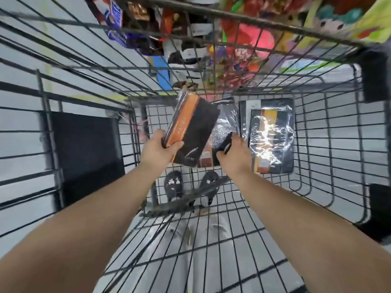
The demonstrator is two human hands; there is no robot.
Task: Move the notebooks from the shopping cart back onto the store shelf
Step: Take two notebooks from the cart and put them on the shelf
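Observation:
Both my arms reach down into the black wire shopping cart (330,144). My left hand (161,148) grips a black notebook with an orange band (192,127) by its lower left edge and holds it tilted above the cart floor. My right hand (231,150) is closed on the lower edge of a second, dark plastic-wrapped notebook (225,125) just to the right. A third wrapped black and orange notebook (271,138) lies flat on the cart floor at the right, shiny with glare.
Store shelf (243,41) packed with colourful goods shows through the far cart wall at the top. A black panel (84,153) sits outside the cart on the left. My feet in dark slippers (173,185) show through the cart floor on the grey tiles.

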